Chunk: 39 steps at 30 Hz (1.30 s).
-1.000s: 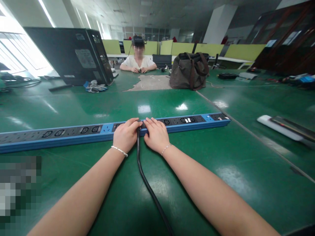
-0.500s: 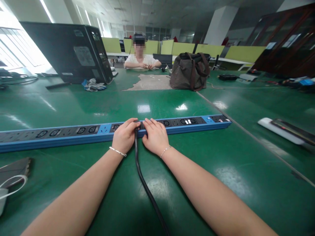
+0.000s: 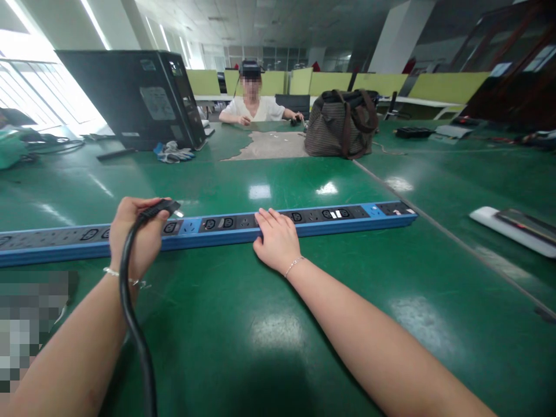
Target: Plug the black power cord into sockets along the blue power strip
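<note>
A long blue power strip [image 3: 217,238] with black sockets lies across the green table. My left hand [image 3: 136,237] is closed around a black power plug [image 3: 161,208], its metal prongs pointing right and free of any socket. The plug's thick black cable [image 3: 134,318] hangs over my wrist toward me. Behind my left hand, part of the strip is hidden. My right hand [image 3: 278,236] lies on the strip right of its middle, fingers stretched over the top and thumb along the near side.
A black computer case [image 3: 125,98] and gloves [image 3: 174,152] stand at the back left. A brown bag [image 3: 341,124] sits at the back, near a person [image 3: 252,107] across the table. At right lies a white, dark-topped object [image 3: 516,230].
My left hand has pulled the plug out of the strip and carried it left. My right hand stays on the strip. The person across has spread their hands apart.
</note>
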{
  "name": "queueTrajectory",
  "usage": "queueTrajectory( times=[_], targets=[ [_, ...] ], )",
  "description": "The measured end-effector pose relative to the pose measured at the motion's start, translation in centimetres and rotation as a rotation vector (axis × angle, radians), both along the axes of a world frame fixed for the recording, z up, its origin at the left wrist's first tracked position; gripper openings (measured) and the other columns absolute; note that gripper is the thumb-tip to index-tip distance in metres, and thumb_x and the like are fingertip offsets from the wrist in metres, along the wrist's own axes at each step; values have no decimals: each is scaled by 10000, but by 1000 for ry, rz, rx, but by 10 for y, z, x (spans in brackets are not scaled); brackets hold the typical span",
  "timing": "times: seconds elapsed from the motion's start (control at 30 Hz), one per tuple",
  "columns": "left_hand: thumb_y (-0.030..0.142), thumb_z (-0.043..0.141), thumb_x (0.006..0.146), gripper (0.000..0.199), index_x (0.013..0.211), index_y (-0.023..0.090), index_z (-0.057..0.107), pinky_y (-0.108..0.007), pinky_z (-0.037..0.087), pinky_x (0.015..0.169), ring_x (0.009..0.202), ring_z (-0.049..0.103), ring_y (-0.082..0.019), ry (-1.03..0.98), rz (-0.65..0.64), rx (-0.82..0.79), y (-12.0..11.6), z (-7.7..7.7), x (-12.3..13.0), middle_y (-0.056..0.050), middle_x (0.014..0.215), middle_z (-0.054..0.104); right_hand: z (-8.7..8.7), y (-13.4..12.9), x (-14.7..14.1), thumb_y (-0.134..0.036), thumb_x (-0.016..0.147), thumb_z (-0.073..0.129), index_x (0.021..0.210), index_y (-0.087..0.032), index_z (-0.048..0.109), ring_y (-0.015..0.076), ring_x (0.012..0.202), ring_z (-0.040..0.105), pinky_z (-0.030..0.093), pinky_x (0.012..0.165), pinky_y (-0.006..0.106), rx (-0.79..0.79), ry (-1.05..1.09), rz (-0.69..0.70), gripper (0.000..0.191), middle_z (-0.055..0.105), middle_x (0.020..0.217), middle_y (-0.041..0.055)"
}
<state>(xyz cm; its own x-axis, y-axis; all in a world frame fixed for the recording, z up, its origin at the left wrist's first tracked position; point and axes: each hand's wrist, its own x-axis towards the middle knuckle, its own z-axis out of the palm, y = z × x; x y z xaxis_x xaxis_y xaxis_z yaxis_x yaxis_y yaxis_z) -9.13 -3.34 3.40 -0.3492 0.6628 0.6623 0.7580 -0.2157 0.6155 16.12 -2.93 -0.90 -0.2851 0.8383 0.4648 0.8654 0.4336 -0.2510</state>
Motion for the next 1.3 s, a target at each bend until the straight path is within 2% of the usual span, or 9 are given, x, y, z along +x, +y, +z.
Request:
queueTrajectory(
  times=[0.07,0.17,0.33,0.5,0.7,0.93,1.1,1.3],
  targets=[
    [190,679,691,225,906,209,620,-336,542,748,784,666,-161,-1,-13,-66,-4,-7,-11,-2,889,737,0,0,0,-240,796,472,1326,-139,512,232,1320,372,248,1104,402,3,2,1,542,489,1410,58],
    [182,666,704,197,895,213,628,-337,540,757,771,665,-155,15,-36,-108,-5,-17,-12,12,890,739,0,0,1,-236,791,474,1326,-133,513,235,1320,374,247,1105,403,6,1,1,547,490,1409,60],
    [221,652,751,204,951,241,615,-399,520,862,908,662,-177,72,-26,-141,-1,-27,-5,30,1004,724,0,1,2,-236,788,472,1328,-119,510,236,1317,375,251,1100,400,8,-6,11,553,489,1410,63],
    [227,643,767,202,962,262,600,-402,525,872,937,666,-174,159,-40,-99,2,-30,-8,56,1030,715,0,1,1,-236,791,469,1328,-127,510,233,1318,374,250,1100,399,3,-3,7,549,490,1410,59],
    [230,637,755,177,929,232,609,-345,534,867,925,673,-163,284,-147,25,10,-35,-14,17,1030,716,-1,1,1,-237,792,469,1324,-130,514,231,1319,372,244,1100,394,9,-4,5,544,492,1408,57],
    [280,552,798,170,938,200,609,-377,513,895,950,668,-200,260,-218,-2,5,-33,-13,-78,1058,702,0,1,1,-238,793,469,1320,-125,519,229,1307,386,258,1088,386,22,-11,6,541,497,1404,52],
    [293,537,809,191,955,206,623,-371,517,882,950,668,-202,348,-232,-4,4,-34,-14,-66,1071,699,0,1,1,-238,793,474,1321,-133,518,226,1312,382,262,1089,389,16,-9,3,540,498,1404,51],
    [261,539,826,160,944,206,631,-297,511,851,942,663,-169,454,-253,20,5,-40,-16,-52,1088,694,1,1,1,-236,792,476,1324,-133,514,223,1313,382,259,1092,387,8,-10,1,543,493,1408,51]
  ],
)
